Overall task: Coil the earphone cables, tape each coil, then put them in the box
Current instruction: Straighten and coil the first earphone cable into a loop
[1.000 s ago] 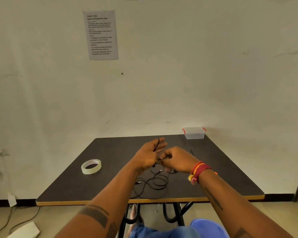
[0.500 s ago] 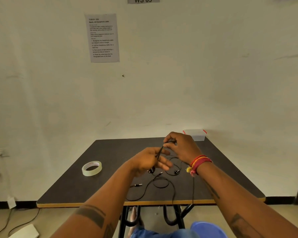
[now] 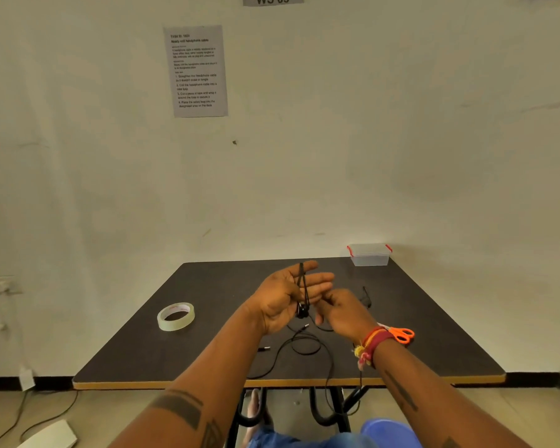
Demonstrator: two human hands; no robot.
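Observation:
My left hand is raised over the dark table, palm turned toward me and fingers straight. A black earphone cable is looped lengthwise over that hand, with the earbuds hanging at the heel of the palm. My right hand, blurred, sits just right of it with curled fingers pinching the cable. The rest of the cable lies in loose loops on the table and trails over the front edge. The clear box with red clips stands at the far right corner.
A roll of clear tape lies on the left of the table. Orange-handled scissors lie behind my right wrist. Another black cable lies beyond my right hand. A blue stool is below the front edge.
My right hand has come down from above the left hand to its right side, carrying the cable around. My left hand has opened up and risen, with the loop now over its fingers.

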